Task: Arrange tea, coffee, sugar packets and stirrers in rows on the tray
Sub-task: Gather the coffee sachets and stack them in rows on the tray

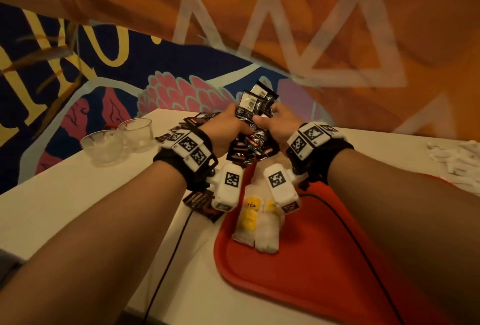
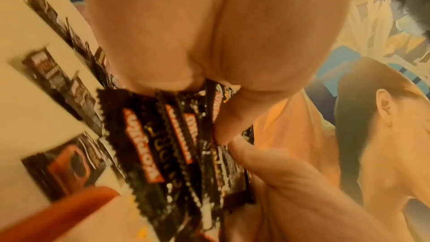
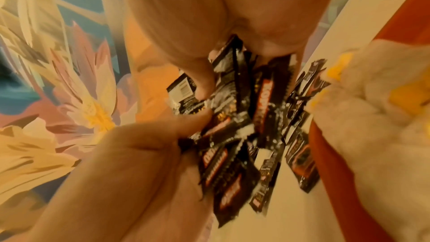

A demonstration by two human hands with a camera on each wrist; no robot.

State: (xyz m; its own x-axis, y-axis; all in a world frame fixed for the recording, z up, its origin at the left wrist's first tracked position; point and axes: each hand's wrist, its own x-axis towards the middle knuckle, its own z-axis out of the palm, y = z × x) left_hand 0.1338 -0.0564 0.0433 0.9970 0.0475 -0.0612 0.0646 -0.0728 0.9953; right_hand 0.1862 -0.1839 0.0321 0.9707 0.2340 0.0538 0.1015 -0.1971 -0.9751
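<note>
White tabletop (image 1: pixel 78 194): far edge runs right under the painted wall, left edge close past two glass cups (image 1: pixel 119 140) at far-left corner. Red tray (image 1: pixel 324 259) sits at near-right part of tabletop, its left rim near mid-table; big bare red area on tray's near and right side. Bare white strip of tabletop left of tray, btwn the forearms, crossed by a black cable (image 1: pixel 171 254).

Tea bags (image 1: pixel 257 223), white w/ yellow tags, in a short row along tray's far-left corner. Loose coffee sachets (image 1: pixel 200 202) lie on tabletop just left of tray's rim; more spread toward far edge behind left hand. White packets/stirrers pile (image 1: pixel 457 161) at right edge of tabletop, too blurred to sort.

Head view only: cups, tray extent, right pile. Left wrist view only: scattered sachets flat on tabletop (image 2: pixel 53 84) beside the bundle, plus person's side profile. Right wrist view: tea bags (image 3: pixel 372 108) close up over tray rim, sachets on table below the hands.

Hands together, raised above tray's far-left corner. Left hand (image 1: pixel 223 132) and right hand (image 1: pixel 278 124) both curled round one bundle of black coffee sachets (image 1: pixel 253 127), thumbs pinching it from either side; sachets fan out top and bottom. Left thumb (image 2: pixel 235 117) presses on bundle face.
</note>
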